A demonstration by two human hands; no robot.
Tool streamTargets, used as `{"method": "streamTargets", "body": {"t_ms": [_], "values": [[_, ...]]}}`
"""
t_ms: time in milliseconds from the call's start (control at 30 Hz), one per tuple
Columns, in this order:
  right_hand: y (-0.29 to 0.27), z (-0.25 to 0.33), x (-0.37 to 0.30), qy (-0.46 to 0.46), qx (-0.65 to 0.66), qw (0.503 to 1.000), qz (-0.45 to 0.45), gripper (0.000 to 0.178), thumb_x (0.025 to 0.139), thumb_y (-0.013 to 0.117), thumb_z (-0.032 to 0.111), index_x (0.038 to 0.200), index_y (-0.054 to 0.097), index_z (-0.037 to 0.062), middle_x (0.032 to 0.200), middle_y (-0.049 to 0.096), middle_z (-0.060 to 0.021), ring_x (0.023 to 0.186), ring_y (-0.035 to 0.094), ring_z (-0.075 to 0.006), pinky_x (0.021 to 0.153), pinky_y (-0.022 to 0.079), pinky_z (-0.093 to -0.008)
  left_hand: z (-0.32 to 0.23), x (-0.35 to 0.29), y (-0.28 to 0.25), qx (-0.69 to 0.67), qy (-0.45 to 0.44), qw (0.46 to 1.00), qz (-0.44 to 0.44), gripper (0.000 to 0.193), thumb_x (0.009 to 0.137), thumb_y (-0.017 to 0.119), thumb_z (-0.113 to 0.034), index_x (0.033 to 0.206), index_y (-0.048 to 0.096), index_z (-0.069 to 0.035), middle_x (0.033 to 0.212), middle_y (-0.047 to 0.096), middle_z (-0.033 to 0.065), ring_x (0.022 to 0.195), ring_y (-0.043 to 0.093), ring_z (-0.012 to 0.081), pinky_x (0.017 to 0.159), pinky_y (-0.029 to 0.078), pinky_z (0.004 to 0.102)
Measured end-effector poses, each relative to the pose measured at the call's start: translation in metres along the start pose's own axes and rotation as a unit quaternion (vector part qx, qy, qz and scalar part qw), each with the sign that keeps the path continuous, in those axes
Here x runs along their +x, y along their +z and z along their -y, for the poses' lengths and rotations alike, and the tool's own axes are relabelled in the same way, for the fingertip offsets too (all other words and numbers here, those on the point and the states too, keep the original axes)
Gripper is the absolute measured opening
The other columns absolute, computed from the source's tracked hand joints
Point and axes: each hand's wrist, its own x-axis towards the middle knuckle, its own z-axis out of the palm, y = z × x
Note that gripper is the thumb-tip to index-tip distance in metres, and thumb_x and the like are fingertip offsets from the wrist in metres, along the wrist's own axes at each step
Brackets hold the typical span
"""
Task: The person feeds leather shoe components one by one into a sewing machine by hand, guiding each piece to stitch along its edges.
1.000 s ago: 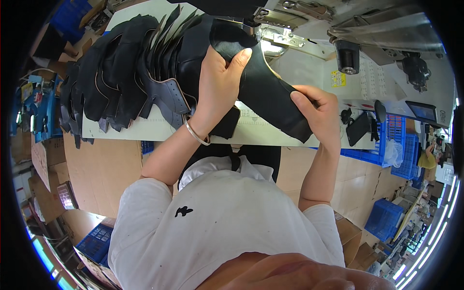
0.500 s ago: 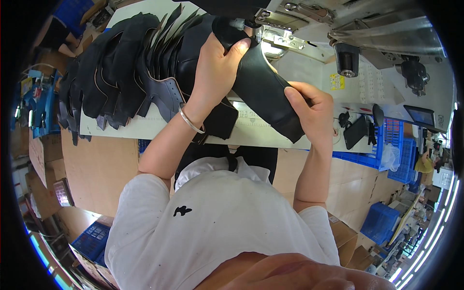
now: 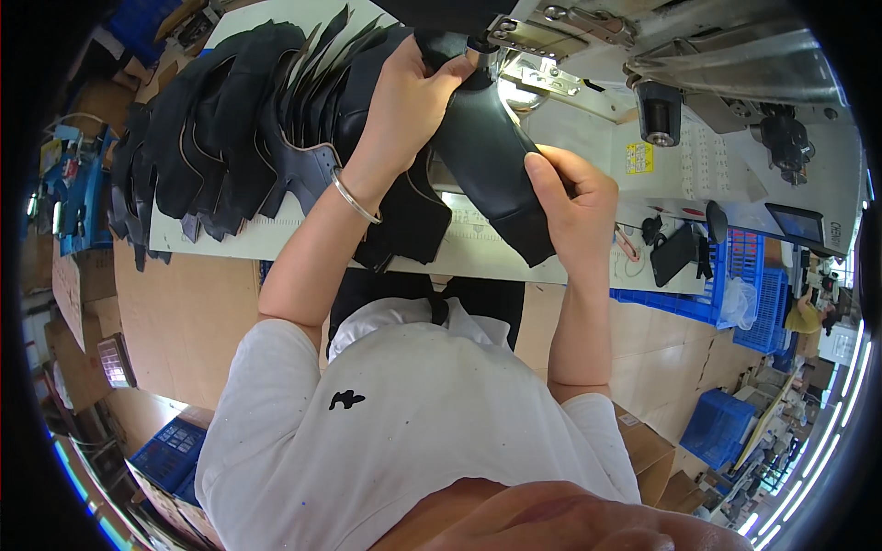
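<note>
Head view: both hands on a black leather piece at the sewing machine.

Blue crates: one (image 3: 753,294) past the worktable's right end, a clear bag inside; another (image 3: 717,427) on the floor, contents not discernible. Black leather piece (image 3: 487,165) lies on the worktable (image 3: 276,234), matte, smooth, long and tapering; long axis runs from the machine's needle area at the far edge diagonally toward the near edge, wider end nearest the person. Left hand (image 3: 404,101) pressed flat on its far end, fingers at the sewing machine (image 3: 643,55). Right hand (image 3: 574,207) pinches the near end, thumb on top. Stack of black cut pieces (image 3: 211,147) fans over the left end.
</note>
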Motion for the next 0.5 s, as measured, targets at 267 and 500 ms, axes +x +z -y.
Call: {"method": "streamTargets", "body": {"t_ms": [267,500], "values": [[0.016,-0.002,-0.002,-0.005,0.007,0.999,-0.038,0.023,0.089,0.066,0.02,0.097,0.07,-0.0021,0.07,0.065,-0.0032,0.065,0.055,-0.006,0.06,0.045,-0.0225,0.0,-0.064,0.004,-0.251,-0.206,0.945,-0.047,0.03,0.1,0.052,-0.029,0.115,0.057,-0.004,0.103,0.064,0.0034,0.093,0.063,0.0119,0.08,0.051,0.0259],[0.027,-0.004,-0.003,-0.009,0.016,0.997,-0.073,0.025,0.089,0.066,0.021,0.098,0.069,-0.0031,0.071,0.065,-0.0049,0.065,0.055,-0.0064,0.061,0.046,-0.0234,0.003,-0.105,0.017,-0.091,-0.165,0.981,0.037,0.033,0.087,0.07,-0.007,0.115,0.053,-0.002,0.1,0.063,0.0023,0.089,0.058,0.007,0.078,0.049,0.023]]}}
